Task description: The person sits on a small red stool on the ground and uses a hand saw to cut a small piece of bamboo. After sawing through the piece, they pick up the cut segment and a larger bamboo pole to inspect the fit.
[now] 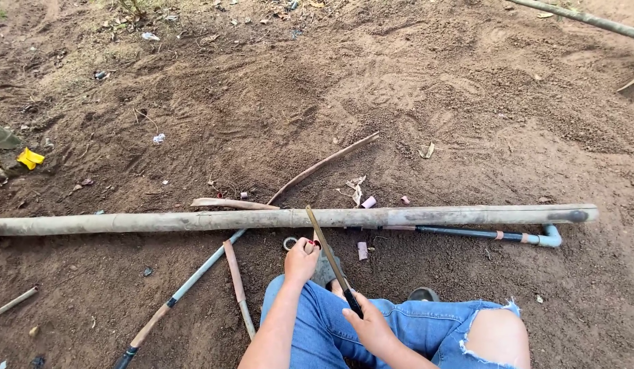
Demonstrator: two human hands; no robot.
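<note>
Seated on the dirt, the right hand (371, 326) has its fingers clamped on a long knife (327, 253) laid against the bamboo pole (194, 221), which looks uncut, while the left hand (301, 258) pinches something small nearby.

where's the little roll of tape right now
In the head view the tape roll lies on the dirt just below the long bamboo pole, right beside the left hand.

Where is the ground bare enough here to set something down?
Open soil lies beyond the long bamboo pole, toward the upper right. Crowded: between pole and knees, around the left hand, right hand, blade, blue pipe and scraps.
</note>
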